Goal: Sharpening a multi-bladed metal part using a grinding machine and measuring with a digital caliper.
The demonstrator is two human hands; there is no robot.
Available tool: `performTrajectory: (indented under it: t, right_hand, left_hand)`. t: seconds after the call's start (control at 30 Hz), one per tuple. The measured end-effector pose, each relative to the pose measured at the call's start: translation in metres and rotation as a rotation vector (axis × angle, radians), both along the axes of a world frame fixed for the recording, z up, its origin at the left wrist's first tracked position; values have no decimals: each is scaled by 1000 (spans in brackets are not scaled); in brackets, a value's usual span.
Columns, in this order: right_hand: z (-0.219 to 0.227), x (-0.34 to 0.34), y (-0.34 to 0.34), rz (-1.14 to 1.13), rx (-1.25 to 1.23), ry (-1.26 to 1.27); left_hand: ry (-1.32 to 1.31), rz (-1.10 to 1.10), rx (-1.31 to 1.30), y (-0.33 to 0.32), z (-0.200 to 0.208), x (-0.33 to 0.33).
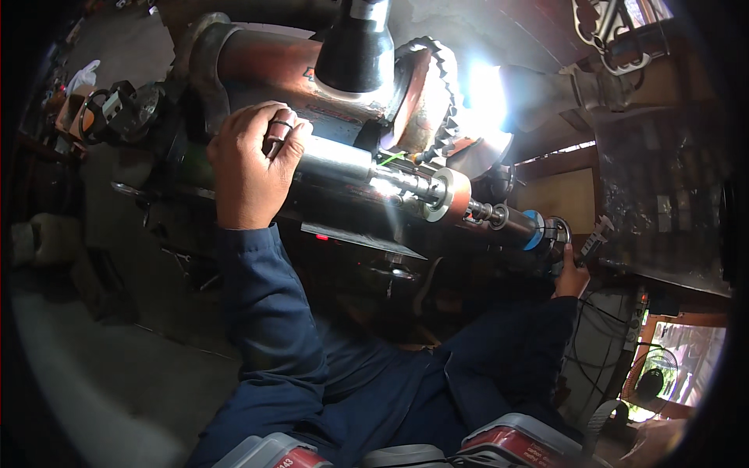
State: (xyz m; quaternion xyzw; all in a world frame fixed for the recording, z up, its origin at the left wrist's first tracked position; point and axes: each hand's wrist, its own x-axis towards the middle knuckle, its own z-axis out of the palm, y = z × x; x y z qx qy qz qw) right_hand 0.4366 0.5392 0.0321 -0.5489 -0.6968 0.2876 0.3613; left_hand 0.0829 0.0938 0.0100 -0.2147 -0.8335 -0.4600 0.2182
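Note:
A silver metal cylinder (335, 159) lies along a machine, in line with a stepped metal shaft (409, 183). My left hand (253, 168) is closed at the cylinder's left end, its fingers curled and thumb pressed in. A reddish-brown piece with a dark band (279, 129) shows among the fingers; I cannot tell what it is. The shaft passes through a pale round collar (451, 195) and runs to a dark cylinder with a blue band (534, 229). My right hand (573, 279) is at the far right end, beside a curved shiny metal handle (560, 228). Most of its fingers are hidden.
Behind the cylinder lies a large reddish machine body (265, 66) with a toothed wheel (446, 93). A black lamp (356, 51) hangs over it. A caliper-like tool (598, 236) stands near my right hand. A fan (651, 378) and cables are at the lower right.

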Motion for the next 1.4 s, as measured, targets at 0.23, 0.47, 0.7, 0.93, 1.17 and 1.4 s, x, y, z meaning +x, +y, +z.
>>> performTrajectory:
  t: [0.23,0.47,0.7,0.93,1.17,1.4]
  right_hand:
    - [23,-30,21,216,257,-274]
    - [28,-45,44,171,149,-478]
    - [27,-45,35,198,206,-441]
    - [51,-41,-25,31,65,-305]
    - [74,-18,-100,474,608,-328]
    - [101,-41,-155,626,606,-495]
  left_hand:
    - [-58,-10,28,-2,-2,0]
    - [-17,-31,43,1,-4,-3]
    - [-25,-31,68,-2,-3,-4]
    - [-5,-45,69,-3,-6,-4]
    - [-30,-79,145,-6,-4,0]
    - [127,-55,53,-11,-9,2]
